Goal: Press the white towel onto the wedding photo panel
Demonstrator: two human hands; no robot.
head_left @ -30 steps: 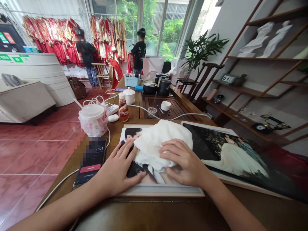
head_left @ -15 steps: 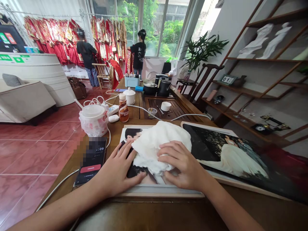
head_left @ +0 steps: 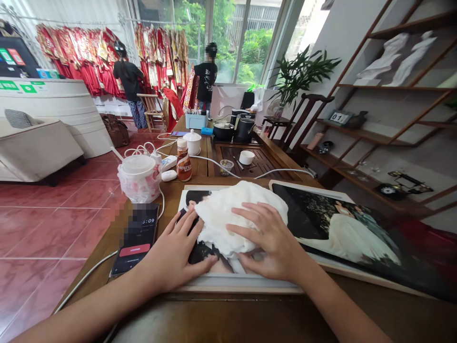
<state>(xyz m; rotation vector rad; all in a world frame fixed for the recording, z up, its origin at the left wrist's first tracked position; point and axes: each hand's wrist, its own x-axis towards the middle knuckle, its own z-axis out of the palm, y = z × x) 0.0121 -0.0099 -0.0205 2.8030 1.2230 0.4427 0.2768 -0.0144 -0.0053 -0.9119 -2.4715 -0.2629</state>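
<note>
A bunched white fluffy cloth (head_left: 228,214) lies on a framed photo print (head_left: 209,261), hiding much of its picture. My right hand (head_left: 266,240) rests over the cloth's near right side, fingers spread apart and lightly bent, thumb low by the print. My left hand (head_left: 178,252) lies open with fingers stretched across the print's left side; its fingertips come close to the cloth's left edge, and whether they touch it I cannot tell. To the right, a second framed photo (head_left: 342,233) shows a figure in a wide pale dress.
A phone (head_left: 135,238) on a cable lies left of my forearm. Beyond it stand a bagged white cup (head_left: 139,174), a brown bottle (head_left: 183,162) and a lidded white cup (head_left: 193,143). A tea tray (head_left: 235,155) lies ahead; two people stand by hanging red garments (head_left: 85,62).
The fingers of my right hand have spread and straightened over the cloth. The cloth has shifted a little and its right edge reaches farther right. My left hand stays in place.
</note>
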